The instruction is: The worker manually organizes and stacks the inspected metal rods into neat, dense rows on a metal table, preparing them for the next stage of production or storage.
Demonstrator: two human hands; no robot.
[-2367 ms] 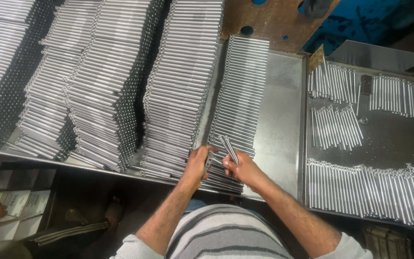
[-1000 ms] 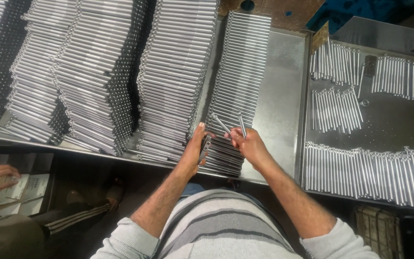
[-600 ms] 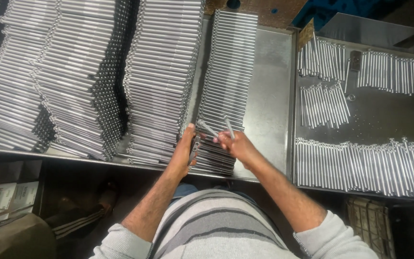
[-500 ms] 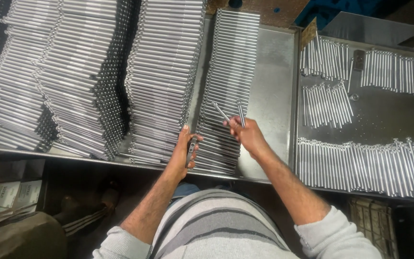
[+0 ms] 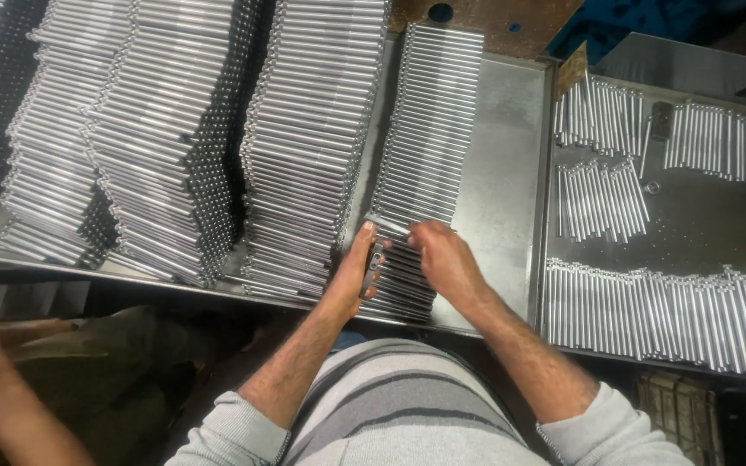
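A metalworking workshop: stacked steel rods [image 5: 304, 147] cover steel trays [image 5: 502, 173].
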